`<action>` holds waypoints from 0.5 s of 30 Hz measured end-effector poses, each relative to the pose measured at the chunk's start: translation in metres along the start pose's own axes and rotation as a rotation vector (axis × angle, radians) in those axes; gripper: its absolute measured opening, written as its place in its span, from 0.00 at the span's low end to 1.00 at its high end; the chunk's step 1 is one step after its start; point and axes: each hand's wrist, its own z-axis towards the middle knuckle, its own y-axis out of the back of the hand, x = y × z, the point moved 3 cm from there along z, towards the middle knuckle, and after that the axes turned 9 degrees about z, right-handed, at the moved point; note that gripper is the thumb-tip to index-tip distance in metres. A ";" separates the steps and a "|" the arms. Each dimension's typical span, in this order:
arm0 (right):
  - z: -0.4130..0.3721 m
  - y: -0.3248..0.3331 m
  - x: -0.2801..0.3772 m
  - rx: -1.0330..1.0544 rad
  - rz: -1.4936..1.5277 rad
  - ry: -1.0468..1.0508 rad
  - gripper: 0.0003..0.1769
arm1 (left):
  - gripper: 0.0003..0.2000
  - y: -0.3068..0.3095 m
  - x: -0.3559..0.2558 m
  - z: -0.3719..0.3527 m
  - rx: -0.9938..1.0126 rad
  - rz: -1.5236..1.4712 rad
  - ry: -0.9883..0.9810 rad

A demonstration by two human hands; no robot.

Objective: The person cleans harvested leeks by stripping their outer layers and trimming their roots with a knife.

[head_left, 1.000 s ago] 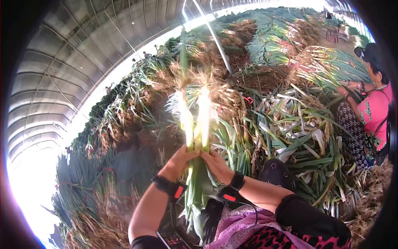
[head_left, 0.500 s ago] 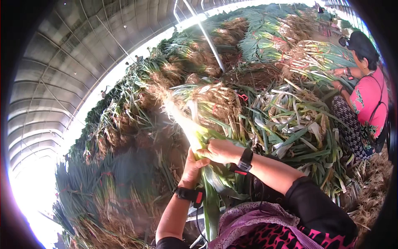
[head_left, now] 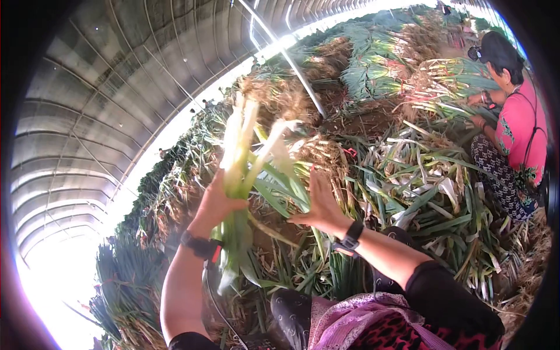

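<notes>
My left hand [head_left: 217, 203] is wrapped round several green onions [head_left: 236, 154], held nearly upright with their pale stems and roots up and green leaves hanging below. To the right, my right hand [head_left: 322, 205] is open, fingers spread and thumb out. Between both hands, a loose strip of pale and green leaf [head_left: 281, 185] hangs in the air, blurred, close to my right fingertips. Each of my wrists wears a black band.
A heap of stripped leaves [head_left: 417, 192] lies to the right. Beyond it a person in pink [head_left: 522, 128] crouches, hands on green onions. Rooted bundles [head_left: 318, 151] lie ahead; more stacks [head_left: 131, 274] stand at left. A slanting metal pole [head_left: 291, 64] rises at the back.
My hands were together on the stems and are now apart. The left has moved up and left with the green onions; the right has let go and opened. The leaf strip has come away.
</notes>
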 end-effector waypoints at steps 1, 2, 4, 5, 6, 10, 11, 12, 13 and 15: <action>0.002 -0.006 0.003 -0.052 0.034 0.028 0.69 | 0.43 -0.003 -0.008 -0.006 0.044 0.019 0.027; 0.004 -0.012 0.003 -0.101 0.069 0.054 0.69 | 0.42 -0.016 0.000 -0.008 0.159 -0.064 -0.048; 0.007 -0.026 -0.001 -0.246 0.085 0.101 0.65 | 0.40 -0.040 -0.009 -0.036 0.305 -0.337 0.075; 0.009 -0.032 -0.009 -0.268 0.108 0.163 0.64 | 0.38 -0.055 -0.014 -0.051 0.375 -0.475 0.133; 0.011 -0.035 -0.022 -0.291 0.129 0.226 0.63 | 0.37 -0.074 -0.003 -0.063 0.436 -0.632 0.143; 0.009 -0.032 -0.028 -0.143 0.285 0.409 0.33 | 0.36 -0.124 0.004 -0.117 0.593 -1.019 0.260; 0.003 -0.039 -0.030 -0.143 0.200 0.564 0.23 | 0.33 -0.137 0.011 -0.122 0.667 -1.119 0.256; 0.002 -0.050 -0.041 -0.023 0.381 0.440 0.21 | 0.32 -0.145 0.011 -0.128 0.716 -1.210 0.267; 0.002 -0.060 -0.043 0.094 0.560 0.312 0.19 | 0.31 -0.151 0.010 -0.133 0.764 -1.299 0.276; -0.003 -0.076 -0.047 0.219 0.907 0.128 0.18 | 0.30 -0.154 0.008 -0.138 0.763 -1.425 0.307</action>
